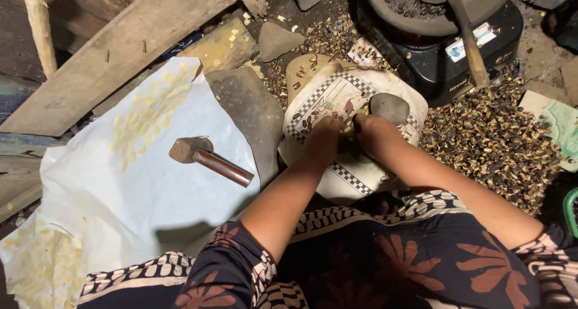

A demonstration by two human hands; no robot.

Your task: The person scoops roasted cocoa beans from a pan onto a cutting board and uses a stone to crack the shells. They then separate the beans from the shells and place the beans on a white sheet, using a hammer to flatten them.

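My left hand (323, 138) and my right hand (371, 132) meet over a patterned cloth pad (337, 95) with a checkered border. Both hands pinch a small object between their fingertips; it is too small and hidden to name. A rounded grey stone (389, 107) rests on the pad just beyond my right hand. A small hammer (208, 158) with a brown handle lies on a white sheet (138, 194) to my left, apart from both hands.
Flat yellow pieces (147, 113) are spread on the white sheet. Dark shells (494, 140) are heaped at the right. A black stove (445, 38) with a wooden-handled tool stands at the back. Wooden planks (120, 50) and flat stones (250, 107) lie at the left.
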